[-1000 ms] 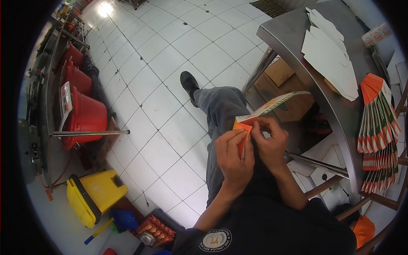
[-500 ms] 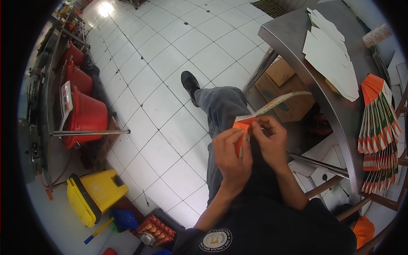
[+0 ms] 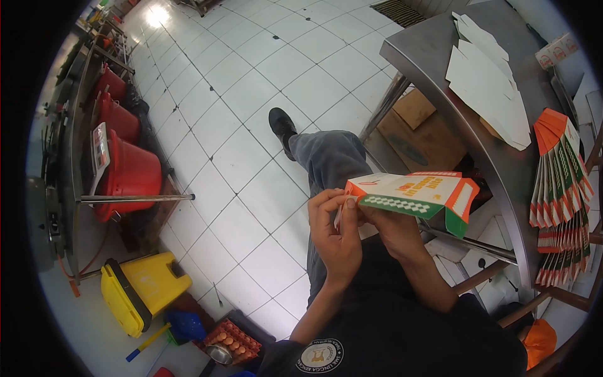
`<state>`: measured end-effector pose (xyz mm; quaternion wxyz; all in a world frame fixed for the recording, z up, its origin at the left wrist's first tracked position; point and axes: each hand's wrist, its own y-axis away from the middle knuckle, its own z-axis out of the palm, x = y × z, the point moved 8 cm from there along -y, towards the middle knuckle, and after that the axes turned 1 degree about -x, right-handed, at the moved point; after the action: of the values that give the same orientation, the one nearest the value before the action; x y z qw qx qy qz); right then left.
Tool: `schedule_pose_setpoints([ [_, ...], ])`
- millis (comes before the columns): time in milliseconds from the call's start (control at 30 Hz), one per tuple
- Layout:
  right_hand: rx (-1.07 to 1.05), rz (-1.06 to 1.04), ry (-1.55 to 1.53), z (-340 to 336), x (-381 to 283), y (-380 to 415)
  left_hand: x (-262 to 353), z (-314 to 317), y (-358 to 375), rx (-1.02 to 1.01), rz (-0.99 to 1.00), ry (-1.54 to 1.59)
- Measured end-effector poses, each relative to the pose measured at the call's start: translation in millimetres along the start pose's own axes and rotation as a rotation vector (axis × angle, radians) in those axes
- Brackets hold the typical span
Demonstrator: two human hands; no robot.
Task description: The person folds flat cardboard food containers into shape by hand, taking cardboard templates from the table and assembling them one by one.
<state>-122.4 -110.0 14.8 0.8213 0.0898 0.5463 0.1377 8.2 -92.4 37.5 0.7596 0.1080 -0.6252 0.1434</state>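
My left grip pinches the orange end of a printed carton; my right grip is under its green edge, where the card hides my fingertips, so I cannot tell how they close. The carton is before me, near the metal table, where white card sheets lie.

The floor is tiled in white and, at its far part, it reflects a light (quite a strong one). At right stands a grey metal table; at left, a metal rack.
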Motion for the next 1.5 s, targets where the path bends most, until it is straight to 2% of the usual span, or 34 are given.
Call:
schedule_pose_setpoints([
  [33, -0.012, -0.030, 0.006, -1, 0, 0, -3, 1, 0, -0.015, -0.068, 0.077],
  [133, 0.046, -0.111, 0.232, -1, -8, 1, -13, -4, -8, -0.113, -0.009, -0.011],
  [233, 0.066, -0.173, 0.332, -13, 4, 2, 2, -6, -14, -0.220, 0.071, -0.142],
  [333, -0.004, -0.037, 0.081, -17, 17, -2, 16, -6, -15, -0.272, 0.179, -0.328],
  [433, 0.011, -0.084, 0.091, -12, 19, -5, -4, -12, -13, -0.231, 0.125, -0.399],
  [533, 0.019, -0.215, 0.514, 4, -8, 5, -14, -16, -7, -0.210, 0.013, -0.273],
  [633, 0.056, -0.131, 0.452, 2, 6, 8, -13, -18, -5, -0.197, 0.046, -0.366],
  [733, -0.027, -0.018, 0.400, 2, 8, 11, -21, -31, -6, -0.080, -0.059, -0.349],
  [800, -0.094, 0.047, 0.402, 0, -14, 29, -22, -42, -5, -0.128, -0.246, -0.428],
  [833, 0.065, -0.120, 0.492, -14, -29, 29, -24, -46, -5, -0.153, -0.336, -0.460],
  [900, 0.394, -0.486, 0.672, -36, -64, 35, -31, -51, -1, -0.146, -0.368, -0.442],
  [933, 0.490, -0.486, 1.053, -33, -77, 28, -35, -52, 3, -0.148, -0.386, -0.434],
  [1033, 0.268, -0.030, 0.846, -61, -27, -2, -46, -47, 8, -0.254, -0.429, -0.513],
  [1067, 0.267, -0.088, 0.839, -68, -16, -2, -46, -45, 6, -0.335, -0.428, -0.629],
  [1167, 0.314, -0.260, 1.045, -55, -19, -4, -42, -40, 5, -0.354, 0.104, -1.158],
  [1200, 0.311, -0.273, 1.019, -53, -18, -8, -32, -38, -2, -0.271, 0.153, -1.072],
  [1300, 0.313, -0.252, 0.981, -55, -11, -14, -44, -50, -17, -0.012, -0.113, -0.419],
  [1367, 0.353, -0.172, 1.037, -60, -15, -17, -55, -45, -18, -0.130, -0.249, -0.457],
  [1467, 0.240, -0.290, 1.127, -53, -9, -21, -40, -24, -20, -0.255, 0.028, -0.683],
  [1500, 0.231, -0.274, 1.071, -51, -11, -21, -34, -17, -20, -0.302, 0.104, -0.763],
])
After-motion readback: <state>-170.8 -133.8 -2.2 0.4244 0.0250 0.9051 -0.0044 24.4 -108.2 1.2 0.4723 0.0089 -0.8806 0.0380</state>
